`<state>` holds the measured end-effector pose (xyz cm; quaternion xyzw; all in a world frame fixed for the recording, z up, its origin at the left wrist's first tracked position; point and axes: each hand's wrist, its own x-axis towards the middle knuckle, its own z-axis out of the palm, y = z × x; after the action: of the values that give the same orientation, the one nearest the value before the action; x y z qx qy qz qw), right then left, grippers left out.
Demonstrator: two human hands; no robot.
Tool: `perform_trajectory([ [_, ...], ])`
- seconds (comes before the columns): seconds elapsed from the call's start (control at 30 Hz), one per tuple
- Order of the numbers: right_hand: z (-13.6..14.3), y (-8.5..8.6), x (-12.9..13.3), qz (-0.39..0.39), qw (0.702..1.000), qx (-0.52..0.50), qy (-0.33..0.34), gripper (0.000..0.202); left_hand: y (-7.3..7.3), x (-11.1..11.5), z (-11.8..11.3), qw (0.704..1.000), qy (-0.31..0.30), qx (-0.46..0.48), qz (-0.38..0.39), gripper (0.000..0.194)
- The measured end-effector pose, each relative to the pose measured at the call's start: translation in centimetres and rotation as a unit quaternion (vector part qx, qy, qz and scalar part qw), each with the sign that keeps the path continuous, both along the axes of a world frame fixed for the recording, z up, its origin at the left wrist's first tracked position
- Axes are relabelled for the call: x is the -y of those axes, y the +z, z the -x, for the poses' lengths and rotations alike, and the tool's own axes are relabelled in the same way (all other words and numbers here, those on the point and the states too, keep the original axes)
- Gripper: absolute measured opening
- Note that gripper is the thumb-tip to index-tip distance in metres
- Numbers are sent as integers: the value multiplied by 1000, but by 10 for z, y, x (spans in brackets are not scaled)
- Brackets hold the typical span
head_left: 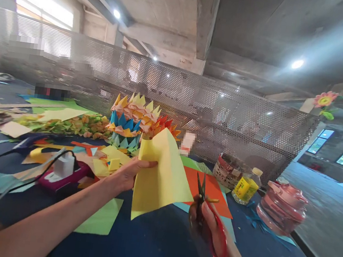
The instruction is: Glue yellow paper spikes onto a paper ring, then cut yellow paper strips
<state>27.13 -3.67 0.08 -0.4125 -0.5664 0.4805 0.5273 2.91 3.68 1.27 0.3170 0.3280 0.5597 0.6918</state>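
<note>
A creased sheet of yellow paper (pixel 161 178) is raised above the table, pinched at its left edge by my left hand (pixel 129 172), with the thumb across its front. My right hand (pixel 209 226) is closed round red-handled scissors (pixel 219 244). Their dark blades point up and stand slightly apart, close to the paper's lower right corner. Orange paper (pixel 214 189) lies behind the scissors. A pale green sheet (pixel 101 218) rests on the table below my left forearm. Behind the yellow paper stands a tiered folded-paper piece (pixel 128 118) in blue, orange, pink and yellow points.
A purple power strip (pixel 64 175) with a white plug and cables sits at the left among paper scraps. To the right stand a woven basket (pixel 229 170), a yellow-labelled bottle (pixel 247 187) and a pink jug (pixel 282 208). A perforated metal screen (pixel 239 112) runs along the back.
</note>
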Motion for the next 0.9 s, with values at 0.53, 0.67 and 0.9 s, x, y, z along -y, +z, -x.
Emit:
perform_trajectory([
  [0.53,6,6,8,112,987,-100,52,42,-2,6,-10,997,48,28,-58,40],
  [0.67,11,7,11,102,990,-64,76,32,-5,15,-21,996,46,35,-71,41],
  [0.9,-1,19,6,47,998,-32,-19,35,6,37,-24,995,3,30,-100,54],
])
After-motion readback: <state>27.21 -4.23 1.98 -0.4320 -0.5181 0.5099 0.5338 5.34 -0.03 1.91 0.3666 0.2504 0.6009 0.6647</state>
